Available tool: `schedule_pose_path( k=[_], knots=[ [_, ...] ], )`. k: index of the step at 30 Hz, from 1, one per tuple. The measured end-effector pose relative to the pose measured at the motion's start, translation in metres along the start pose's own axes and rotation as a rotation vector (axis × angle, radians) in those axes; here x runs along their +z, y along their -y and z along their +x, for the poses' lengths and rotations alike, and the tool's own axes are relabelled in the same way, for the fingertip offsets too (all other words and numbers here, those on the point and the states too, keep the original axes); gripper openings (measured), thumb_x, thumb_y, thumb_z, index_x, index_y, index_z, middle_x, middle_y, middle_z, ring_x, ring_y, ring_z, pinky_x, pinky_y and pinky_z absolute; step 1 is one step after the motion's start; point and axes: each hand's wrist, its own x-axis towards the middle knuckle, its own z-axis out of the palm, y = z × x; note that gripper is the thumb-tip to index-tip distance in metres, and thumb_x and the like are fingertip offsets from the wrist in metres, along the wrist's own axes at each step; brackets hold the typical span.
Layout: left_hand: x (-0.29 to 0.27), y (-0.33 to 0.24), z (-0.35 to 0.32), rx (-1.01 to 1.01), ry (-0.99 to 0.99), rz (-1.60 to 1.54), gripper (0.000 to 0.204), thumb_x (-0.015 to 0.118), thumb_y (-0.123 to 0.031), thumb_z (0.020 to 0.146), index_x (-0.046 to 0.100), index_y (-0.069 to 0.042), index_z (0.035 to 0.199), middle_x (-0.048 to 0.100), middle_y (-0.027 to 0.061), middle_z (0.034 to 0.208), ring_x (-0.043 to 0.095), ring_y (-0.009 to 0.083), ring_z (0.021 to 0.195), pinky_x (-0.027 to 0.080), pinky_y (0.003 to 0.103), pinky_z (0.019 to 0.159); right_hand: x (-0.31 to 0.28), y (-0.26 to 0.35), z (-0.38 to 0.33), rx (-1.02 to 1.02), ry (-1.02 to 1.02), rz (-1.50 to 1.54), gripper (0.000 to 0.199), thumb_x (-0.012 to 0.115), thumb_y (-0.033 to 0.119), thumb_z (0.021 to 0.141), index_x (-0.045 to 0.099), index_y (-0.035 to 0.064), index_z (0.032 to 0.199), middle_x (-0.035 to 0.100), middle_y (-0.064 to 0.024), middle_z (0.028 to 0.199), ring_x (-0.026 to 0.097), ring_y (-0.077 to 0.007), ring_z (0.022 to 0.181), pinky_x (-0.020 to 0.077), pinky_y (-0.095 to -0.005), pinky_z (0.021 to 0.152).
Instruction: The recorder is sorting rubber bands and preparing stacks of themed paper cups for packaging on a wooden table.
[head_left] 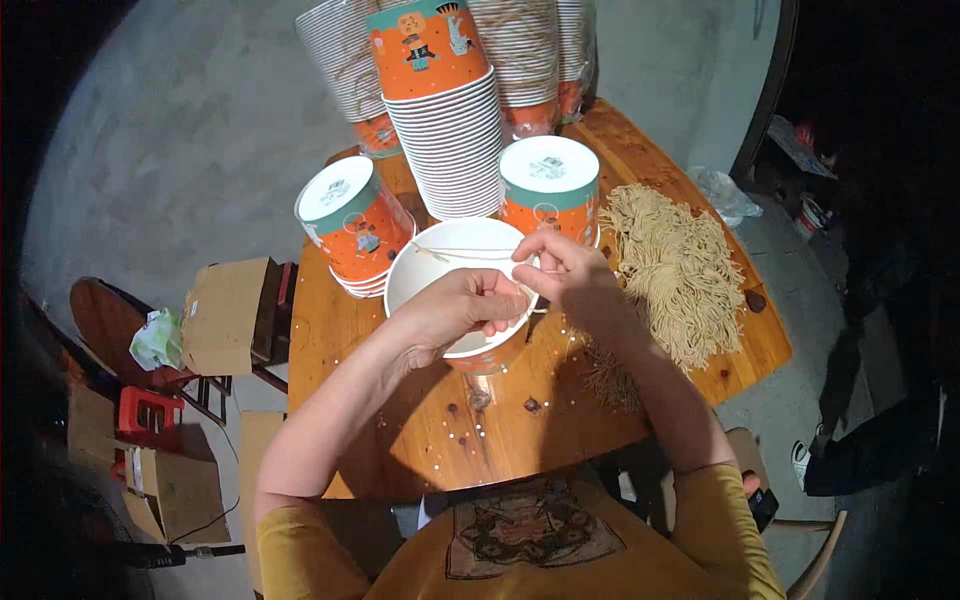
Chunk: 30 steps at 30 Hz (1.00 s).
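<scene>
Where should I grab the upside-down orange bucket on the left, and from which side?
Probably around the upturned bucket's orange wall, coming from the left: it widens downward from the base, and the open bucket crowds its right.

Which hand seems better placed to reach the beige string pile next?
Probably the right hand, nearer the beige string pile. The left hand is farther away, over the open, white-lined paper tub.

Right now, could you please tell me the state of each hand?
Left hand: closed, apparently pinching the cord above the tub.
Right hand: closed, pinching the cord.
</scene>
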Motion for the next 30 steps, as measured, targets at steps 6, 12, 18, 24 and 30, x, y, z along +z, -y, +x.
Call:
schedule_pose_path(
  k=[6,12,18,24,30],
  knots=[
    [0.000,0.001,0.004,0.039,-0.020,-0.028,0.013,0.063,-0.013,0.089,0.059,-0.003,0.096,0.058,-0.0016,0.082,0.052,0.0046,0.069,0.044,0.018,0.064,-0.009,-0.025,-0.019,-0.147,0.029,0.303,0.014,0.055,0.016,0.093,0.053,0.0023,0.095,0.055,-0.0025,0.075,0.057,-0.0090,0.071,0.0488,-0.0264,0.060],
    [0.008,0.004,0.009,0.143,-0.045,0.001,0.015,0.063,-0.016,0.088,0.058,-0.003,0.095,0.057,-0.0006,0.080,0.051,0.0063,0.071,0.042,0.020,0.065,-0.008,-0.030,-0.025,-0.287,-0.009,0.187,0.011,0.060,0.009,0.088,0.054,0.0043,0.096,0.055,-0.0033,0.085,0.055,-0.0112,0.073,0.0480,-0.0265,0.068],
    [0.005,0.005,0.009,0.140,-0.067,-0.001,0.017,0.064,-0.015,0.088,0.058,-0.002,0.097,0.058,0.0006,0.083,0.052,0.0067,0.073,0.043,0.020,0.067,-0.013,-0.026,-0.020,-0.463,-0.018,-0.154,0.018,0.065,0.008,0.081,0.055,0.0067,0.095,0.055,-0.0042,0.079,0.057,-0.0157,0.069,0.0469,-0.0282,0.065],
    [0.006,0.004,0.010,0.151,-0.061,0.008,0.017,0.063,-0.013,0.088,0.058,-0.001,0.100,0.059,0.0017,0.086,0.053,0.0075,0.075,0.044,0.021,0.070,-0.011,-0.027,-0.020,-0.484,-0.087,-0.217,0.016,0.066,0.011,0.081,0.056,0.0068,0.094,0.055,-0.0040,0.077,0.059,-0.0166,0.067,0.0476,-0.0295,0.061],
    [0.010,-0.002,0.006,0.130,-0.120,0.095,0.014,0.058,-0.008,0.089,0.058,0.000,0.100,0.059,0.0020,0.086,0.053,0.0084,0.075,0.044,0.021,0.069,-0.013,-0.027,-0.022,-0.166,-0.047,0.250,0.015,0.057,0.016,0.091,0.058,0.0021,0.096,0.057,-0.0011,0.081,0.052,-0.0082,0.071,0.0446,-0.0235,0.063]
  ],
)
